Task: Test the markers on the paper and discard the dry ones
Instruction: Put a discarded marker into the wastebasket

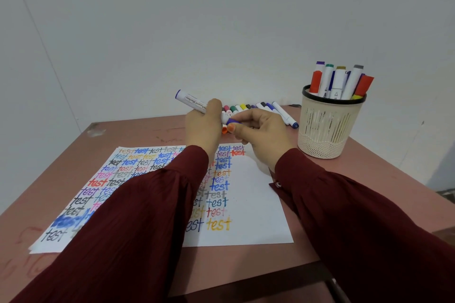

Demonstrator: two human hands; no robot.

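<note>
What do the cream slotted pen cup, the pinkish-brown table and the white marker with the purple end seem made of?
Cream slotted pen cup: probably moulded plastic, matt; thin slats and a mesh base under a black rim.
Pinkish-brown table: likely painted or laminated board, dull; scuffs and a chipped patch show.
White marker with purple end: smooth plastic barrel, slightly glossy, printed lettering.

Matt reddish-brown worktop (138, 135), scuffed, smeared at 10 o'clock corner. Matt white paper (256, 204), ink soaked in. Smooth glossy white plastic on marker (190, 100) barrel; cap (233, 121) purple plastic. At 2 o'clock from paper, pen cup (322, 135): cream perforated plastic, grubby streaks, black rim. Crinkled dark-red cloth on sleeves (138, 216). Behind, matt painted wall (221, 19).
</note>
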